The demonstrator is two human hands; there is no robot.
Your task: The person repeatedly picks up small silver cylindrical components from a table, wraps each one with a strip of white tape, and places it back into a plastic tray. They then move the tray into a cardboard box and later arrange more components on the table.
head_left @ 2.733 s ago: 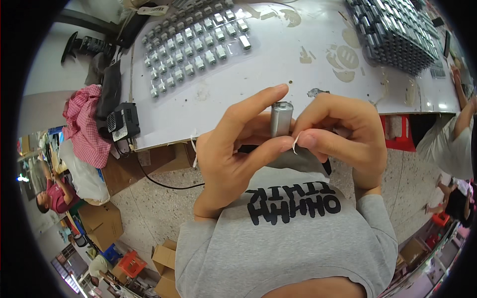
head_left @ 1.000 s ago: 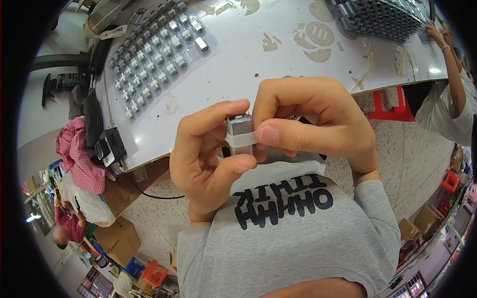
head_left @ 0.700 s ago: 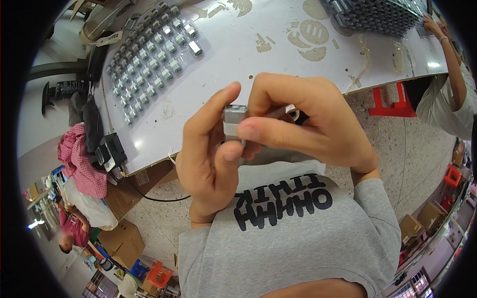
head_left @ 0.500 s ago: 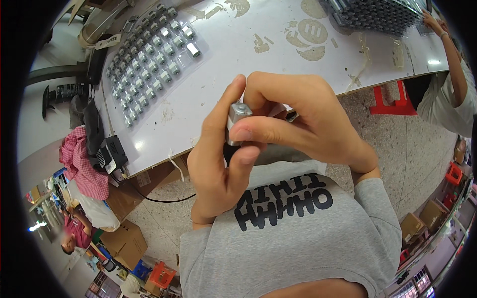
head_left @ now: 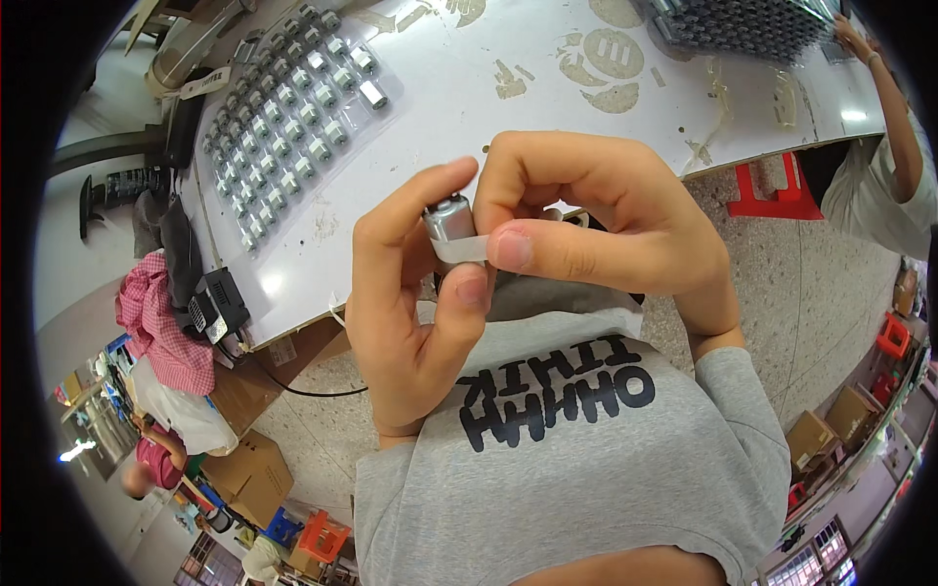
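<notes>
My left hand [head_left: 399,308] is closed on a small silver cylindrical motor [head_left: 447,221], held between fingers and thumb above the table's near edge. A whitish strip [head_left: 463,251], which looks like tape, lies across the motor's lower body and stretches to the right. My right hand [head_left: 625,220] pinches the free end of that strip between thumb and curled index finger. The motor's far side and the strip's very end are hidden by my fingers.
On the white table [head_left: 440,107], a clear plastic tray [head_left: 365,123] at the left holds rows of similar motors with white bands. Stacked trays of dark parts [head_left: 743,34] stand far right, near another person's hand [head_left: 852,39]. A black box [head_left: 220,303] sits at the left edge.
The motor and my left hand have shifted left, away from my right fingers. A length of the strip now shows between motor and right thumb, where the thumb earlier covered the motor.
</notes>
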